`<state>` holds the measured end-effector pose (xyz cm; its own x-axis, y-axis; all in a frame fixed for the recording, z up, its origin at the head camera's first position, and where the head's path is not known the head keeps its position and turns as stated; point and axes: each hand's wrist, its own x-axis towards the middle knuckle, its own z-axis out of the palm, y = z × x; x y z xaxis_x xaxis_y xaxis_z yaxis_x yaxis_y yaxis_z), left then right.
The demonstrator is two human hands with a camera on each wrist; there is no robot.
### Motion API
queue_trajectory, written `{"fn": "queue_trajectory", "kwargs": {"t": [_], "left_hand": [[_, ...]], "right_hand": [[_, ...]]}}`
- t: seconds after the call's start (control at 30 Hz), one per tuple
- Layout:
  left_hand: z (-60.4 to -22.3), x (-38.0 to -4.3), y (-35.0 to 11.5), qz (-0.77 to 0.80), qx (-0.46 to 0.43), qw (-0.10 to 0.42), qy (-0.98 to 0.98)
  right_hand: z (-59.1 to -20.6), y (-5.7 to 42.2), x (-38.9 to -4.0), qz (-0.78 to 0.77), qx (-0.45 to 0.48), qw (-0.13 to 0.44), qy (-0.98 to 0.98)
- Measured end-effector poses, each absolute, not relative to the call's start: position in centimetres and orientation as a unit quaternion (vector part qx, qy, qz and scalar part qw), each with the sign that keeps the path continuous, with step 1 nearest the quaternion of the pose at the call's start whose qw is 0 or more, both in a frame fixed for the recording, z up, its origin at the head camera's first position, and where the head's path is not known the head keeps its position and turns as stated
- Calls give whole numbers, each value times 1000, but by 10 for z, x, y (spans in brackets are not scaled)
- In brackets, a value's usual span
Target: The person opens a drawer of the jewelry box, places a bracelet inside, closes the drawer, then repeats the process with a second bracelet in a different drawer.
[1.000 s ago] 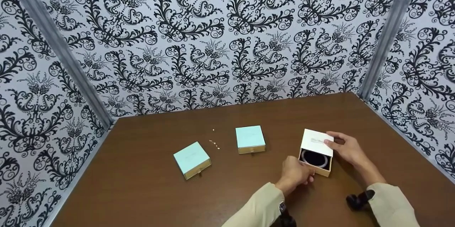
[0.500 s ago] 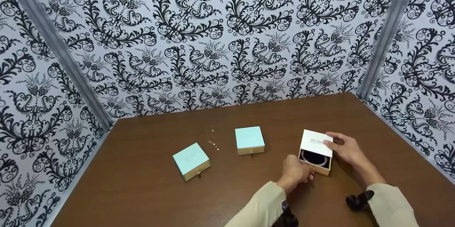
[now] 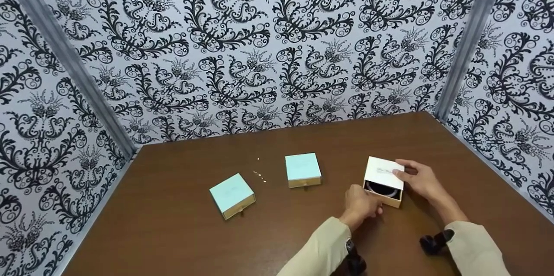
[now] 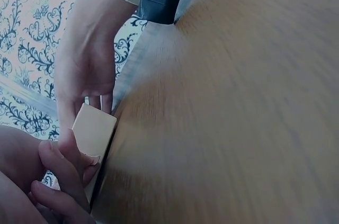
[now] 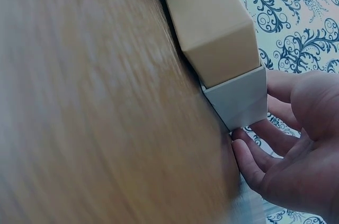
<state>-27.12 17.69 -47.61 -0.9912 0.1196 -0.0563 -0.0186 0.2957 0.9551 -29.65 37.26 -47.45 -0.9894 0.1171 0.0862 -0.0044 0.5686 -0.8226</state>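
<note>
A white-topped drawer box (image 3: 383, 173) lies on the table at the right in the head view, its tan drawer (image 3: 385, 199) partly out toward me. Inside the drawer, a round silvery bangle (image 3: 381, 192) shows against black lining, its far part hidden under the white sleeve. My left hand (image 3: 360, 203) is at the drawer's front, curled fingers pinching its small pull tab (image 4: 93, 159). My right hand (image 3: 420, 180) grips the sleeve from the right, thumb on top; the right wrist view shows fingers at the sleeve's side (image 5: 241, 99).
Two mint-green drawer boxes sit to the left: one near the middle (image 3: 303, 167), another turned askew (image 3: 233, 193). Small pale crumbs (image 3: 259, 176) are scattered between them on the brown table (image 3: 194, 241). Patterned walls (image 3: 268, 51) close in the back and sides.
The drawer has slid further into the white sleeve, so less of the bangle shows. My left hand has moved slightly forward with it; my right hand keeps its grip.
</note>
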Motion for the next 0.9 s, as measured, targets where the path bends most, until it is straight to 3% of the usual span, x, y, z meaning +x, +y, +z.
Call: {"fn": "queue_trajectory", "kwargs": {"t": [0.53,0.77,0.9], "left_hand": [[-478,-277,186,611,15,55,790],[-479,-279,188,615,26,29,787],[-478,-281,191,631,15,43,775]], "right_hand": [[-475,372,-297,468,-36,55,-881],[-473,371,-296,464,-33,64,-883],[-471,371,-296,461,-36,65,-884]]}}
